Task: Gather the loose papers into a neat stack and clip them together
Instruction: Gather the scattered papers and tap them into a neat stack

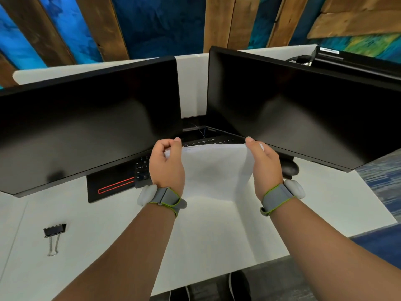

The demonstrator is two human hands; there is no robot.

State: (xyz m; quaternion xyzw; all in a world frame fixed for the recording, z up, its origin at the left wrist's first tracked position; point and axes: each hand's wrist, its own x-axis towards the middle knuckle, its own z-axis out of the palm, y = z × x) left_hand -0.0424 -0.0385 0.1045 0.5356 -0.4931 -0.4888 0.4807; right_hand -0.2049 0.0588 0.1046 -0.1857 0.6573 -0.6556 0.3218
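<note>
A stack of white papers (214, 168) stands tilted on its lower edge on the white desk (217, 235), held between both hands. My left hand (167, 164) grips the stack's left side near the top, fingers curled. My right hand (263, 164) holds the right side, thumb up at the top corner. The sheets' top edges look roughly aligned. A black binder clip (54, 232) with silver handles lies on the desk at the near left, apart from both hands.
Two dark monitors (86, 127) (293, 109) stand behind the papers. A black keyboard (143, 168) lies beneath them, partly hidden by the stack. A black mouse (289, 169) sits right of my right hand. The desk's front edge is near.
</note>
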